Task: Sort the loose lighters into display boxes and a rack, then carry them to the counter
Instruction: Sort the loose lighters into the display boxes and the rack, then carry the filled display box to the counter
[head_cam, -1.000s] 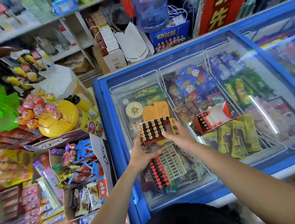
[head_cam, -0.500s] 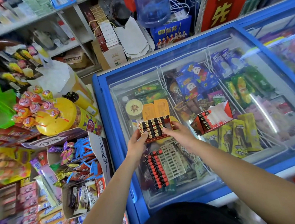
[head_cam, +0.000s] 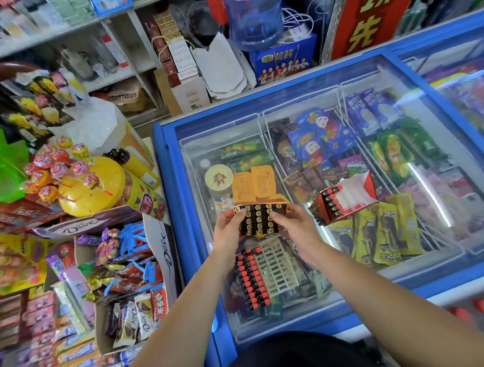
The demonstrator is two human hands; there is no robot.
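An orange display box of lighters (head_cam: 260, 219), filled with several rows of dark lighters, is held over the freezer's glass lid (head_cam: 423, 126). My left hand (head_cam: 228, 233) grips its left side and my right hand (head_cam: 295, 226) grips its right side. A second display box (head_cam: 343, 201), red and white, lies tilted on the glass to the right with one row of lighters at its left end. Just below my hands a pale plastic rack (head_cam: 274, 266) lies on the glass, with a row of red-capped lighters (head_cam: 251, 282) along its left edge.
The blue-framed chest freezer (head_cam: 178, 206) holds ice-cream packets under the glass. To the left stand a Dove chocolate carton (head_cam: 164, 248), a yellow lollipop tub (head_cam: 89, 188) and stacked sweets. Shelves, cartons and a blue water bottle (head_cam: 253, 9) stand behind.
Both hands have closed on the orange box's sides and lifted it slightly off the glass. The red and white box and the rack lie where they were.
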